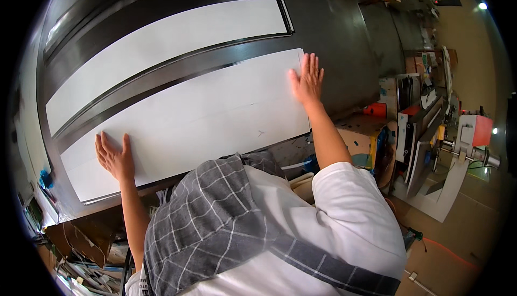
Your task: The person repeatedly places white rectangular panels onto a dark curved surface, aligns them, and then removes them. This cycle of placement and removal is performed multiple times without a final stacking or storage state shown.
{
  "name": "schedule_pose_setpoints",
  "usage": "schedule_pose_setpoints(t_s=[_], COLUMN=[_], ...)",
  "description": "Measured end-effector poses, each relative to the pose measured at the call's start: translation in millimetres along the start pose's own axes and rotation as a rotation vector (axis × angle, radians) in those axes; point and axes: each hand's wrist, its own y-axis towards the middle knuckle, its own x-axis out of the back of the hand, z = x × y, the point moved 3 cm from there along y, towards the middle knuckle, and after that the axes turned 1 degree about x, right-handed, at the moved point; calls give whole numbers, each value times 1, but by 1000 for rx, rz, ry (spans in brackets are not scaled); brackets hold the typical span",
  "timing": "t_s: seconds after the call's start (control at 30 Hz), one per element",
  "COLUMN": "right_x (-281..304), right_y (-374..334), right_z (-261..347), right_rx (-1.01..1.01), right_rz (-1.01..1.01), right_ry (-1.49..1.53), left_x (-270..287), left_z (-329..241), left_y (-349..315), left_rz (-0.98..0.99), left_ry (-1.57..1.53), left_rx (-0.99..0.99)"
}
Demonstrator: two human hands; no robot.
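Observation:
A long white sheet [199, 115] lies along the near side of the dark worktable, with faint marks on its surface. My left hand [114, 156] rests on the sheet's left part, fingers spread. At the sheet's right end, my right hand [308, 80] lies flat across the edge, its thumb apart from the fingers. Neither hand grips anything. Beyond this sheet, a second long white panel [172, 43] lies roughly parallel to it, with dark strips showing along its near edge and right end.
The dark tabletop [339, 32] extends to the right of both white pieces. To my right stand a cardboard box [355, 137] and several leaning boards [420, 140]. Strips of scrap [86, 274] are heaped at lower left. An orange cable [447, 250] runs over the floor.

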Motion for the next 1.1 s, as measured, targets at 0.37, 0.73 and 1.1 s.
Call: schedule_pose_setpoints(t_s=[0.37, 0.73, 1.1], right_x=[33, 102, 311], right_y=[16, 24, 18], right_z=[-19, 43, 67], right_rx=[-730, -78, 315], right_rz=[153, 347, -118], right_ry=[1046, 684, 1055], left_x=[-4, -4, 34], left_z=[4, 19, -75], left_y=[1, -2, -70], left_rz=[-21, -75, 835], left_ry=[1, -50, -2075], left_rx=[-48, -36, 565])
